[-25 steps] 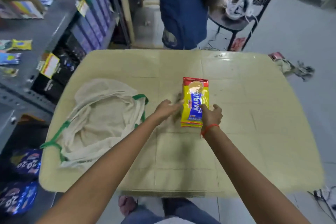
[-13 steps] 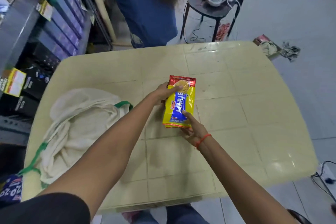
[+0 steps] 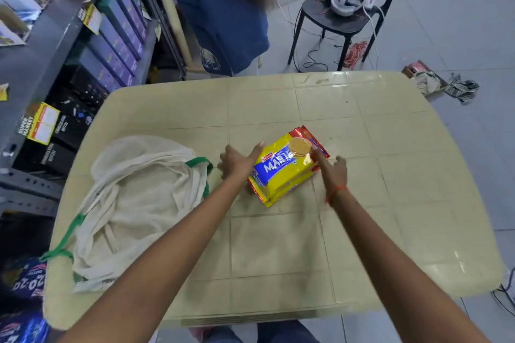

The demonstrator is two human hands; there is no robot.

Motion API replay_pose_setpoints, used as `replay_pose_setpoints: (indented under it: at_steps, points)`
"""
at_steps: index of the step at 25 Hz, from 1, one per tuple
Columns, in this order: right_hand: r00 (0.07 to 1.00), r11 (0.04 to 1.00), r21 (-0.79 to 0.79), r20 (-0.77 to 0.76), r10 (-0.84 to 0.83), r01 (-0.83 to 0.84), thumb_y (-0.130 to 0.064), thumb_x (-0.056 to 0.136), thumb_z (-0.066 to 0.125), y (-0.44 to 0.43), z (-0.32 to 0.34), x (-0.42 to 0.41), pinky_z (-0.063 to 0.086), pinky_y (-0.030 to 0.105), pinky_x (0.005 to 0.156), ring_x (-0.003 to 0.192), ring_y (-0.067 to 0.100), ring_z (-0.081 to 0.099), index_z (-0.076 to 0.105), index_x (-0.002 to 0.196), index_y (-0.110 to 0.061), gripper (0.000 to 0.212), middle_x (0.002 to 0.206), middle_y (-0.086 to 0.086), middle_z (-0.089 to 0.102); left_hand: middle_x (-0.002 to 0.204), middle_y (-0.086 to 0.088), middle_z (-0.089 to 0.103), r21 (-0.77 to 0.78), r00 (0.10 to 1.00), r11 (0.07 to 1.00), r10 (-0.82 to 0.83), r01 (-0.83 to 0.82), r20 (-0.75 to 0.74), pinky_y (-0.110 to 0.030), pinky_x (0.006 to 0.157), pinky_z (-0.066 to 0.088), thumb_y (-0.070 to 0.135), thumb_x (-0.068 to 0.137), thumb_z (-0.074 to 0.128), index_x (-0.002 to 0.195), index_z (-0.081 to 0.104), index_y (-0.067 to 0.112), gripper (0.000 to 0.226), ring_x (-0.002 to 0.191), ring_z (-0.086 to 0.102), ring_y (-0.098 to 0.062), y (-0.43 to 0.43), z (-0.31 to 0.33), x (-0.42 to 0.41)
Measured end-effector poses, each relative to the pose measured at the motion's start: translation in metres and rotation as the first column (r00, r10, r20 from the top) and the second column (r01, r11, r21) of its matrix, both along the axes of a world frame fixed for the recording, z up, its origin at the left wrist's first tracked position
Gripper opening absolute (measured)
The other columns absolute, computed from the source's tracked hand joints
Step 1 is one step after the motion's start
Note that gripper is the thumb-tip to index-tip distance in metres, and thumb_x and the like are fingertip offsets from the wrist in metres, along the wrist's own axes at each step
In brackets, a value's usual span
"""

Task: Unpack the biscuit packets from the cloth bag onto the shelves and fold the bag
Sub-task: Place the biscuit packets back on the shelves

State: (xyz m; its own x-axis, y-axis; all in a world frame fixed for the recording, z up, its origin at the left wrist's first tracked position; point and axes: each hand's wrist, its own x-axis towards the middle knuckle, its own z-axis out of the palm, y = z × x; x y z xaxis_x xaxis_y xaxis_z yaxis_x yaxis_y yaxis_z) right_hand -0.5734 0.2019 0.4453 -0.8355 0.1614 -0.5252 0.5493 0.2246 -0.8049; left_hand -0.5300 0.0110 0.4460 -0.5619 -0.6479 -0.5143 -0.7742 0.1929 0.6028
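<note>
A yellow, blue and red Marie biscuit packet point(image 3: 284, 167) lies tilted in the middle of the cream table point(image 3: 390, 175), seemingly stacked on another packet. My left hand point(image 3: 237, 161) presses against its left side with the fingers under its edge. My right hand point(image 3: 331, 168) touches its right side, fingers spread. Both hands clasp the packet between them. The cream cloth bag point(image 3: 133, 203) with green handles lies crumpled and open on the table's left part, apart from my hands.
Dark metal shelves point(image 3: 36, 69) with purple and black boxes stand to the left. Blue packets point(image 3: 22, 281) sit low at the left. A person in blue point(image 3: 223, 8) stands beyond the table. A black chair point(image 3: 334, 19) holds a headset. Cloth scraps point(image 3: 459, 89) lie on the floor.
The packet has turned clockwise and tipped up, its top now pointing to the upper right. My right hand moved from its bottom end to its right side; my left hand slid down its left side.
</note>
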Motion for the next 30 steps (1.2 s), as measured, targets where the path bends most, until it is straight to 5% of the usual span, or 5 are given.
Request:
replay_pose_setpoints:
  at_steps: [3,6,12,18,30]
  points:
    - [0.934,0.934,0.032,0.060,0.353,-0.355,-0.066,0.060,0.068,0.005,0.005,-0.034,0.045,0.027,0.072,0.093,0.022,0.054,0.059,0.101,-0.014,0.067,0.095,0.007,0.061,0.103,-0.009,0.069,0.588,0.957,0.766,0.285,-0.260,0.052,-0.034,0.071,0.052,0.080,0.053,0.063,0.109,0.060,0.010,0.089,0.089,0.064,-0.026,0.011,-0.011,0.032]
    - [0.927,0.937,-0.069,0.135,0.349,-0.343,-0.047,0.078,0.066,0.005,0.001,-0.036,0.046,0.032,0.077,0.089,0.021,0.055,0.063,0.093,-0.015,0.035,0.085,0.004,0.061,0.101,-0.009,0.072,0.802,0.961,0.565,0.273,-0.192,0.037,-0.037,0.063,0.057,0.077,0.064,0.058,0.111,0.063,0.016,0.077,0.083,0.069,-0.026,0.017,-0.007,0.039]
    - [0.901,0.905,-0.156,0.125,0.416,-0.396,-0.044,0.075,0.070,-0.031,0.022,-0.008,0.047,0.037,0.085,0.079,0.019,0.056,0.062,0.080,-0.015,0.031,0.082,0.005,0.060,0.093,-0.008,0.071,0.774,0.933,0.599,0.359,-0.204,-0.032,-0.039,0.068,0.057,0.071,0.059,0.068,0.101,0.066,0.016,0.069,0.081,0.068,-0.026,-0.020,0.020,0.074]
    - [0.683,0.682,-0.200,0.075,0.727,-0.704,-0.056,0.065,0.070,-0.143,0.068,0.038,0.050,0.041,0.093,0.089,0.022,0.061,0.065,0.091,-0.016,0.047,0.090,0.005,0.065,0.099,-0.009,0.072,0.667,0.849,0.675,0.515,-0.315,-0.120,-0.053,0.087,0.054,0.073,0.059,0.067,0.099,0.069,0.021,0.065,0.096,0.067,-0.031,-0.115,0.072,0.172]
    - [0.140,0.131,-0.205,-0.030,0.990,-0.970,-0.067,0.046,0.071,-0.418,0.124,0.253,0.056,0.040,0.086,0.087,0.022,0.067,0.068,0.094,-0.017,0.070,0.089,0.004,0.070,0.100,-0.007,0.074,0.590,0.358,0.391,0.916,-0.707,-0.180,-0.050,0.086,0.055,0.081,0.047,0.064,0.102,0.067,0.024,0.080,0.094,0.069,-0.026,-0.249,0.138,0.447]
